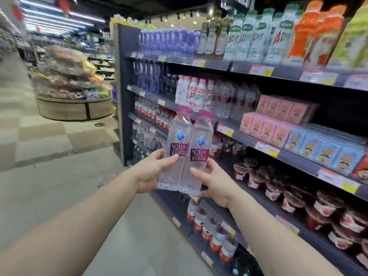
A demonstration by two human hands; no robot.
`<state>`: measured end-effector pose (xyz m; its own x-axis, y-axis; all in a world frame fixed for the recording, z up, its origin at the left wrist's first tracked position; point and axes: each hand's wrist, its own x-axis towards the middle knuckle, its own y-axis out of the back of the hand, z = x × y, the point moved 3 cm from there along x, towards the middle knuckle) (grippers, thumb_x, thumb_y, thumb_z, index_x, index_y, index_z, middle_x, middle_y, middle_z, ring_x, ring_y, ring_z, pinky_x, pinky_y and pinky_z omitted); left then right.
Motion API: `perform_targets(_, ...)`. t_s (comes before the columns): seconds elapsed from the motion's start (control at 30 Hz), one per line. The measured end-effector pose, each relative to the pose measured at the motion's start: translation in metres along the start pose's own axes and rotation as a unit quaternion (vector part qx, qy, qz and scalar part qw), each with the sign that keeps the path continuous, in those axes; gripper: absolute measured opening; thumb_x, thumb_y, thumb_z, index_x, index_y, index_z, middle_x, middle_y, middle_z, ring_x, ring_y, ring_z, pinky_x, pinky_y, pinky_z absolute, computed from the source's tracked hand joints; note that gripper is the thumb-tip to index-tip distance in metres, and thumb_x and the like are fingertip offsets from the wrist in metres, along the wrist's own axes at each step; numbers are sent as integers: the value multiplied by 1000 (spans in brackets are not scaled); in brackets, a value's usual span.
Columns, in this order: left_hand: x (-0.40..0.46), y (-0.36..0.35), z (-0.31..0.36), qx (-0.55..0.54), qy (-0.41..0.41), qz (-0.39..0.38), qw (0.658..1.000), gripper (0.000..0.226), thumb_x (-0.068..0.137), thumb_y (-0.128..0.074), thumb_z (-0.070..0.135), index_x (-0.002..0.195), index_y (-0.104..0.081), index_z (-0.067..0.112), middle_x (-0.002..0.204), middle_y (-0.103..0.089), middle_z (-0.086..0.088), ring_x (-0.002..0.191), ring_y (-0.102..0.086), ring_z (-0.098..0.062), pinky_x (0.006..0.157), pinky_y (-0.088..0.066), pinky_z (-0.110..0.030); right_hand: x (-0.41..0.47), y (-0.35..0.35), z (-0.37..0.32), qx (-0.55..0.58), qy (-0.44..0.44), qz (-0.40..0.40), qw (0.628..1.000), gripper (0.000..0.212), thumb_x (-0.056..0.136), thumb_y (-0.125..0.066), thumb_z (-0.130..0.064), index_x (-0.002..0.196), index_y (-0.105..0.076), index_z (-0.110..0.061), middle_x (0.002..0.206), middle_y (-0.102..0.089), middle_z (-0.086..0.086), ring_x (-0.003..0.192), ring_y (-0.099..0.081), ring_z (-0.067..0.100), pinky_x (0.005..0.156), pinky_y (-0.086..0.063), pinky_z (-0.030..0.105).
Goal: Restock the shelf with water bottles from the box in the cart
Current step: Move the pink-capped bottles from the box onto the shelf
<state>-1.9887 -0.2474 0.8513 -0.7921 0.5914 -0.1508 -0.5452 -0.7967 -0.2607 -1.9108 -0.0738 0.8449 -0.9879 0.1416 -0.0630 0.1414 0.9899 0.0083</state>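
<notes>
Two water bottles (184, 150) (pink caps, side by side, touching) are up in front of the shelf (264, 149); left hand (152, 172) and right hand (213, 182) grip them, fingers curled round the lower halves.

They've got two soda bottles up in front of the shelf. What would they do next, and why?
Probably carry both forward to the shelf row of matching pink-capped bottles. The left hand holds the left bottle and the right hand holds the right bottle, both upright, side by side, short of the shelf.
</notes>
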Motion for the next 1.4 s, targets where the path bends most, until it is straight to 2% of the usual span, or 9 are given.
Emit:
perform_targets(0.1,47,28,15,0,-20,-13,1000,63,82,-74,32,137,-46,23,127,-68,-9,108,-69,-33,82,-56,-56,56,-2,-7,12,4,-13,1000,42,88,-70,-21,125,-50,-28,123,-64,-1,102,-69,19,66,-59,40)
perform_targets(0.2,98,47,34,-10,-40,-19,999,69,79,-76,30,139,-45,18,128,-67,-12,112,-67,-35,89,-54,-58,115,5,-14,-20,5,-14,1000,50,83,-76,-29,126,-51,-33,125,-65,-3,107,-67,21,84,-57,53)
perform_targets(0.43,205,61,77,-6,-52,-47,998,57,81,-73,31,132,-55,11,124,-69,-15,115,-65,-33,99,-50,-55,208,30,-50,-25,17,5,1000,51,86,-73,-24,129,-47,-33,115,-70,-5,96,-72,17,77,-60,43)
perform_targets(0.63,318,53,94,0,-65,-110,992,111,52,-93,48,143,-42,11,132,-65,-10,123,-60,-27,109,-41,-54,251,91,-63,-49,38,119,991,45,87,-71,-19,125,-51,-31,118,-64,7,93,-71,13,65,-59,33)
perform_targets(0.7,352,47,98,9,-78,-141,987,107,54,-92,51,141,-45,11,135,-62,-9,125,-58,-25,110,-40,-51,266,115,-68,-58,53,182,980,49,86,-72,-22,129,-49,-29,119,-62,4,96,-69,13,65,-57,30)
perform_targets(0.87,438,54,109,49,-105,-214,970,108,50,-87,66,138,-50,17,134,-63,3,128,-56,-16,114,-35,-47,309,159,-92,-164,75,338,924,73,78,-79,-37,141,-44,-28,134,-57,-2,126,-51,18,103,-44,36)
perform_targets(1.07,528,61,136,38,-62,-285,956,110,64,-85,60,152,-27,29,153,-39,8,142,-38,-19,118,-26,-52,367,193,-105,-181,54,460,868,85,84,-74,-30,152,-24,-21,141,-48,4,125,-47,18,97,-38,28)
perform_targets(1.2,561,54,148,18,-37,-348,937,120,46,-92,61,147,-40,23,145,-54,4,137,-45,-19,117,-25,-54,399,214,-96,-170,31,515,839,77,85,-74,-25,150,-33,-21,138,-53,4,122,-50,17,95,-38,25)
perform_targets(1.4,586,42,145,2,-24,-386,922,117,52,-91,57,149,-36,25,149,-49,2,140,-41,-20,118,-22,-57,421,228,-85,-173,11,529,830,78,88,-70,-21,152,-26,-20,125,-51,-4,116,-49,11,94,-37,20)
